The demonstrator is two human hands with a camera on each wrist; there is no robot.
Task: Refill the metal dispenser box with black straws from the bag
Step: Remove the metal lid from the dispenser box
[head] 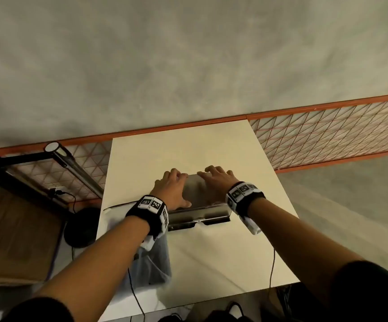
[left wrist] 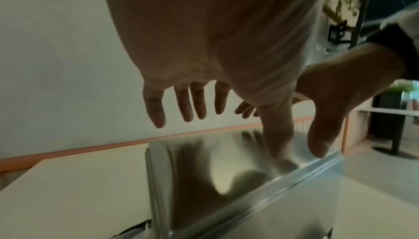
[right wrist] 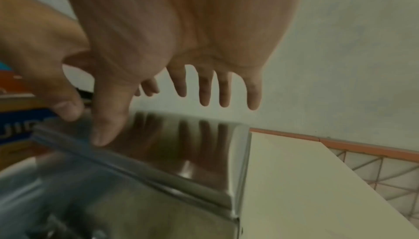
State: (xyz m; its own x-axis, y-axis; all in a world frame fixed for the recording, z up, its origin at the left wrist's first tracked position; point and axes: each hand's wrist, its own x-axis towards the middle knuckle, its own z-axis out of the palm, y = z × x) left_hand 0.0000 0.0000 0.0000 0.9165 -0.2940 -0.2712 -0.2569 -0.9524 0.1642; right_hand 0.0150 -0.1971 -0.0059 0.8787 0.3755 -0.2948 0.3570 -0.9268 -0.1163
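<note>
A: Where is the box?

B: The box [head: 200,201] sits on the table [head: 188,149], about midway between its near and far edges, lid shut. Both hands are over its shiny top.

A: How is the left hand set?

B: The left hand [head: 173,190] is spread above the left part of the lid, palm down. In the left wrist view its fingers [left wrist: 156,106] are straight and fanned, hanging past the far edge with air under them. The thumb [left wrist: 278,135] reaches down to the lid near its near edge and seems to touch it, though blur makes that hard to settle.

A: And the right?

B: Much the same, mirrored. The right hand [head: 216,180] is flat over the right part of the lid. Its fingers [right wrist: 204,88] are straight and apart, clear of the metal, their reflections showing in the lid. Its thumb [right wrist: 108,117] points down at the lid close to the near edge; touching or just above, I cannot tell.

A: Is either hand gripping anything?

B: No. Both are loose and spread, nothing curled round the box.

A: And the bag?

B: The bag [head: 153,261] lies at the table's near left edge, under the left forearm, just near of the box. I cannot make out its contents.
</note>
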